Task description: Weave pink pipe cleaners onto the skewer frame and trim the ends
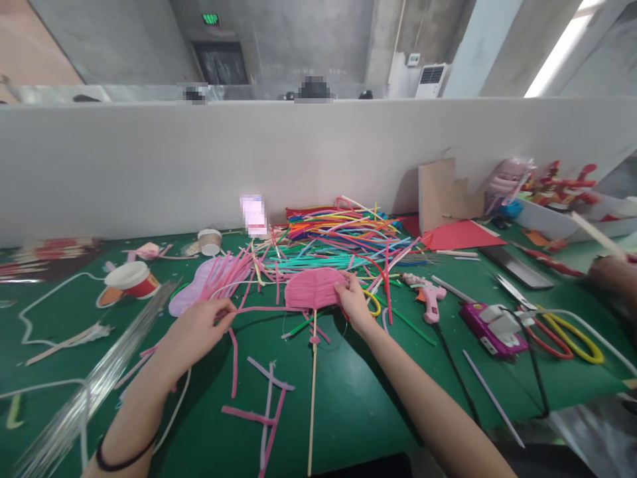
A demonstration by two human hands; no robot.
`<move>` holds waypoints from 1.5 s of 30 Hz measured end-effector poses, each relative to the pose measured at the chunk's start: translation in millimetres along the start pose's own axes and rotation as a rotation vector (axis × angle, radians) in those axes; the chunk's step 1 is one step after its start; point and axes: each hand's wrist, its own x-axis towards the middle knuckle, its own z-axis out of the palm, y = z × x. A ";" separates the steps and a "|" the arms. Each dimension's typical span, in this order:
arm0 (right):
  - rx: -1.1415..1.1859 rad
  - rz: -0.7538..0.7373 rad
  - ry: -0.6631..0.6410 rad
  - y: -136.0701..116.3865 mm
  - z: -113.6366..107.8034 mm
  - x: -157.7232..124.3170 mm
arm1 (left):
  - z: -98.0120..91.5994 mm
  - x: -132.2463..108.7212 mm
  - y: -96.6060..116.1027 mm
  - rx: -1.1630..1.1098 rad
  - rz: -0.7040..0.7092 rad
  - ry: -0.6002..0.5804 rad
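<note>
The pink panel (314,289) was a flat, roughly rectangular piece of fuzzy stems laid side by side, with a seam down its middle. One slim wooden stick (312,398) ran down from its lower edge, with one small pink knot (314,340) partway along. A single fuzzy pink strip (261,309) stretched leftward from the panel's lower edge.

The panel was just left of the person's right hand (354,307), whose thumb and fingers pinched its right edge. It was well apart from the left hand (223,317), which pinched the strip's far end between thumb and fingertips.

Below the strip, two lilac pieces (267,421) and two pink pieces (249,415) of stem crossed on the smooth green table (383,411). To the left, pink stems (229,271) too many to count were heaped over a lilac shape (192,292), near one paper cup (133,280) and a bundle of thin, shiny strands (107,382). Behind the panel was a tangled pile of multicoloured stems (343,232).

On the right were one pink glue gun (430,302), one glossy purple power strip (492,335) and metal scissors (515,292) with red and yellow handles. Another person's blurred hand (614,279) showed at the right edge.
</note>
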 end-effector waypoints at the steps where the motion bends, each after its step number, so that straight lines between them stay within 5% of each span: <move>1: -0.037 -0.015 0.000 1.1 -0.8 0.9 | -2.1 -2.6 -0.7 0.013 -0.026 0.008; 8: -0.346 -0.156 0.010 1.7 -5.3 4.0 | 9.0 5.7 12.2 -0.102 0.068 -0.029; 14: -0.507 -0.233 0.002 -4.4 -8.7 2.5 | 6.3 13.0 -8.3 -0.132 0.021 -0.061; 29: -0.085 -0.152 0.088 -17.6 -8.9 8.0 | 13.2 13.8 -9.1 -0.133 0.022 0.013; 36: -0.138 -0.175 0.113 -18.0 -14.6 9.5 | 18.6 13.2 -9.3 -0.106 0.060 0.018; 45: -0.089 -0.082 -0.061 -6.6 -1.1 0.8 | 35.2 12.9 23.4 -0.160 0.173 0.054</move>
